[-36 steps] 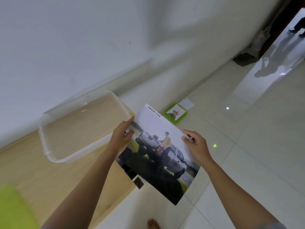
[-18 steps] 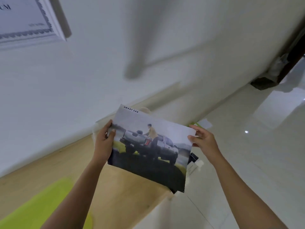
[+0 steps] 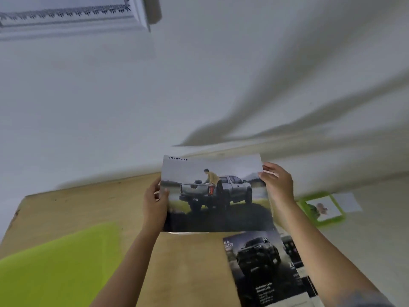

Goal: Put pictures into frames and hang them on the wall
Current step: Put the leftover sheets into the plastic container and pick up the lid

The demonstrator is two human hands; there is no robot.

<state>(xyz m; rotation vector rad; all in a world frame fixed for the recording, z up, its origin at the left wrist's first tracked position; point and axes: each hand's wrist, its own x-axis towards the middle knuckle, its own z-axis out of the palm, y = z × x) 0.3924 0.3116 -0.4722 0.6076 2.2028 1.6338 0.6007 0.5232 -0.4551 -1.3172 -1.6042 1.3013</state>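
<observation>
I hold a printed picture of a silver pickup truck [image 3: 215, 193], headed "SMART CAB", level in front of me above a wooden table [image 3: 188, 262]. My left hand [image 3: 155, 202] grips its left edge and my right hand [image 3: 277, 185] grips its upper right edge. A white picture frame [image 3: 73, 23] holding a certificate hangs on the white wall at the top left, only its lower part in view.
A lime-green sheet [image 3: 57, 264] lies on the table's left. A dark car brochure [image 3: 265, 267] lies at the table's right edge. On the tiled floor to the right lies a small green-framed photo [image 3: 321, 210] beside a white paper.
My view has swung up and left, so the hanging frame shows more. The truck picture has turned level and moved right. The clear plastic tray seen a second ago is out of sight.
</observation>
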